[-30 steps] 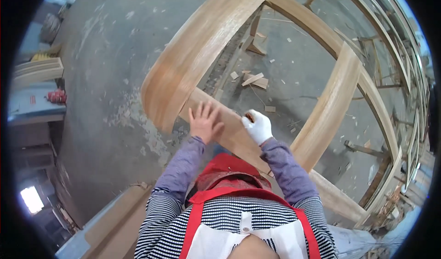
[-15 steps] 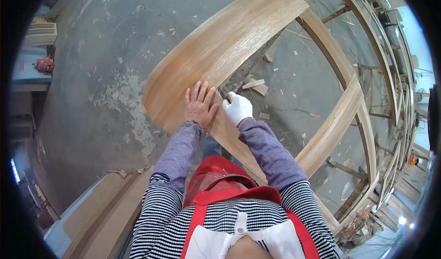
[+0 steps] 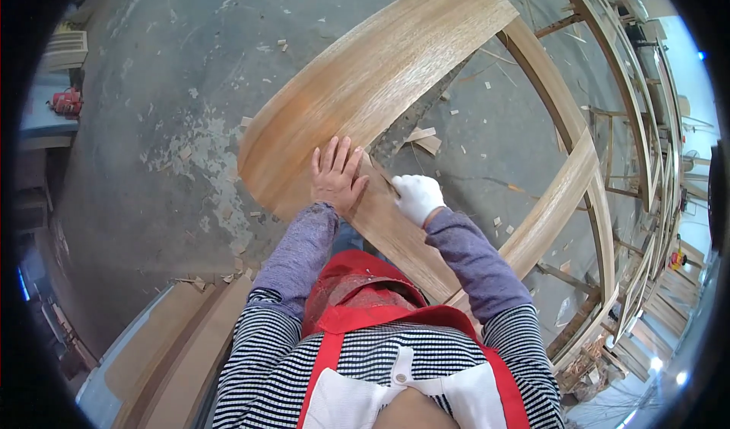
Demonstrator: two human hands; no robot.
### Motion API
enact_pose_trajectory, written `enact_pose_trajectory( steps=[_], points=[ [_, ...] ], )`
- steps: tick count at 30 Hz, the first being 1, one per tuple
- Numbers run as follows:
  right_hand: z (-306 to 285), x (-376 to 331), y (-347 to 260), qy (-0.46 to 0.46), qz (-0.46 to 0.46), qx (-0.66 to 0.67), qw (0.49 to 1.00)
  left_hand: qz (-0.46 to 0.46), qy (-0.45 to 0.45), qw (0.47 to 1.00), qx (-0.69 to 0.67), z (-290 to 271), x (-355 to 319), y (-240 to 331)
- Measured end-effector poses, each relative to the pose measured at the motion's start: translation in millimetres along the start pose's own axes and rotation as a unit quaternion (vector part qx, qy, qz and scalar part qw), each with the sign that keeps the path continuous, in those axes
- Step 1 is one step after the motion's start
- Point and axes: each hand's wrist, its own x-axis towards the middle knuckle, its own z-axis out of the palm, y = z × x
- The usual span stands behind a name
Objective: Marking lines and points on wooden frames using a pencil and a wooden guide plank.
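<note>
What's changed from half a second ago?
The gloved right hand has moved right and nearer the body along the wooden rail, away from the bare left hand. Nothing visibly grasped anew or released. The left hand stays flat near where rail and wide panel meet.

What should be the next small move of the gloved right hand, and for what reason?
Perhaps slide the gloved right hand slightly rightward along the inner edge of the near board: it is closed at that edge, and the board runs on past it, while the left hand lies flat on the wooden frame, seemingly steadying it.
</note>
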Motion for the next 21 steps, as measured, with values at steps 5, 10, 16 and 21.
enact_pose_trajectory(
  steps=[5, 10, 16, 21],
  points=[
    [14.7, -63.6, 30.6, -0.007, 0.006, -0.003, 1.000, 0.010, -0.015, 1.000, -0.001, -3.0, 1.0, 1.2],
    [25.8, -145.5, 64.1, -0.047, 0.018, -0.036, 0.998, 0.024, -0.007, 1.000, 0.007, -3.7, 2.5, 2.1],
    [37.8, -236.9, 94.3, -0.091, 0.081, -0.064, 0.990, 0.036, -0.006, 0.998, 0.045, 1.4, 2.9, 2.7],
    [42.2, -283.1, 104.0, -0.116, 0.134, -0.082, 0.981, 0.053, 0.006, 0.997, 0.063, 9.3, -0.3, 1.6]
  ],
)
